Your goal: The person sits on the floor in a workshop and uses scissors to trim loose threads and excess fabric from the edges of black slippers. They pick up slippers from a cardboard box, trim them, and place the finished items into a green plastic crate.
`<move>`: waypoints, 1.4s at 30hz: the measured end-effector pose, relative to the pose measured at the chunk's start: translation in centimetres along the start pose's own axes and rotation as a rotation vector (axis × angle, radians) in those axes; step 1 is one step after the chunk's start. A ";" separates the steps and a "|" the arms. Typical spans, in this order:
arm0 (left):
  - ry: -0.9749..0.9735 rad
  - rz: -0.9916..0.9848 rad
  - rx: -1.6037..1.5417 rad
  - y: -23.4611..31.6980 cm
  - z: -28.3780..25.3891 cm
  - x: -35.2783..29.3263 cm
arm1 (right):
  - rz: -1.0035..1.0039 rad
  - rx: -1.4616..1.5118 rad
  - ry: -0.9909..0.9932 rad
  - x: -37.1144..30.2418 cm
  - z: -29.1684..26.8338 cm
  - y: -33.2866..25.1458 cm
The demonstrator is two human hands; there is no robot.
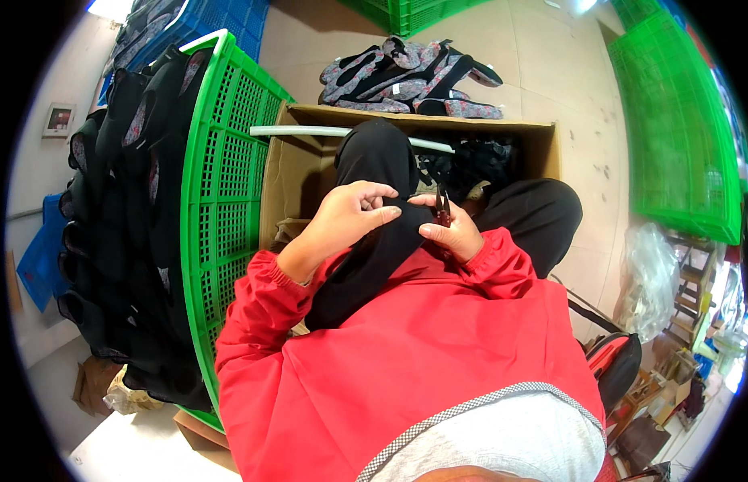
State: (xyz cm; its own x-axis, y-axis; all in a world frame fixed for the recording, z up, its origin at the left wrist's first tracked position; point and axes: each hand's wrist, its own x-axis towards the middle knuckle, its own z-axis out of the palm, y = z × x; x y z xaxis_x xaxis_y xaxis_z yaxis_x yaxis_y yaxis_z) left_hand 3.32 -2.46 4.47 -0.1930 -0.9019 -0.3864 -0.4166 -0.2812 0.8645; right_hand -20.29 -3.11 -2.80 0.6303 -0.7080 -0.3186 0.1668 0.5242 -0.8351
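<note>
Black fabric piece (pixel 372 233) lies draped over our lap, running from the raised knee down to the red jacket (pixel 406 353). Knee acts as a work rest, so the edge being worked sits taut and close under both hands.

Largest first: green crate (pixel 229 153) stands on our left, tipped on its side, with stacked black uppers (pixel 125 233) hanging along it, so the pile sits just beside the left arm. Cardboard box (pixel 289 173) sits open right in front of the knees with more dark pieces inside, and a white rod (pixel 309 131) lies across its rim. A heap of patterned slipper pieces (pixel 410 76) lies on the floor beyond the box.

Left hand (pixel 350 215) is curled, fingers pressing the fabric down and pinching its edge. Right hand (pixel 450 233) is closed around small dark snips (pixel 443 207), tips pointing up at the fabric edge between the hands.

Hard to make out: the exact spot the blades meet is covered by fingers; we cannot tell if they are open. Box contents are a dark tangle. Crate bottom and the right-side clutter bend off at the rim.
</note>
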 end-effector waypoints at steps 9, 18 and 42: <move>0.220 0.311 0.230 -0.1 0.2 0.8 | 0.083 -0.112 -0.061 0.7 -2.0 -0.3; 0.316 0.642 0.409 -0.1 0.7 1.6 | -0.112 -0.610 -0.051 0.0 -0.1 -6.2; 0.201 0.346 0.066 -1.5 1.8 2.5 | -0.109 -1.033 -0.056 1.9 0.7 -6.9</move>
State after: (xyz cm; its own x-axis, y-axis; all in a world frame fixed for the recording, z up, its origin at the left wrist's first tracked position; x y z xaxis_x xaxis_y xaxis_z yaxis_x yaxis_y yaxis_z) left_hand 1.84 -3.72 1.63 -0.1572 -0.9876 0.0002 -0.4150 0.0662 0.9074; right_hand -19.70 -7.74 2.65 0.6898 -0.6902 -0.2189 -0.4889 -0.2209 -0.8439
